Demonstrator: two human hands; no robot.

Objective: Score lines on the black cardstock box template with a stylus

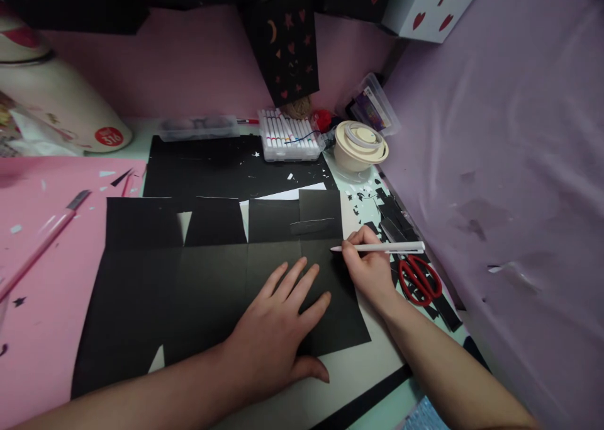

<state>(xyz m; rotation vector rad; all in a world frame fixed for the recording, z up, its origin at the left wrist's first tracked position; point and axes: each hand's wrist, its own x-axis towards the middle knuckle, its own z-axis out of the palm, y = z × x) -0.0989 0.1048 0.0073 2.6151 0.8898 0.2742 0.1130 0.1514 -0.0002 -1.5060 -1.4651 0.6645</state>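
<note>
Pink paper (42, 279) covers the left part of the desk, a pink wall runs behind it, and a lilac sheet (509, 165) hangs along the right side. From the head camera, a large piece of black card (189, 291), cut into flaps along its far edge and creased into panels, lies flat across the middle of the desk.

Spread wide, fingers apart, the left hand (278, 335) presses palm-down on the near right part of the card. At the card's right edge, the right hand (370, 269) pinches a white pencil (382, 248); the pencil lies almost level, its tip pointing left and touching the card near a crease.

Just right of that hand, red scissors (419, 279) rest on a heap of black card scraps (396, 219). Farther back stand a clear box of markers (287, 137), a round cream tub holding rolls of tape (361, 145), and a long clear case (198, 126). A second black sheet (212, 165) lies behind the cut card. On the pink paper at the left lies a pink craft knife (47, 231). A big white jug (56, 102) stands in the far left corner. Above the markers hangs a black paper bag (287, 46) cut with stars, hearts and a moon, beside a white box (429, 5) with red hearts.
</note>
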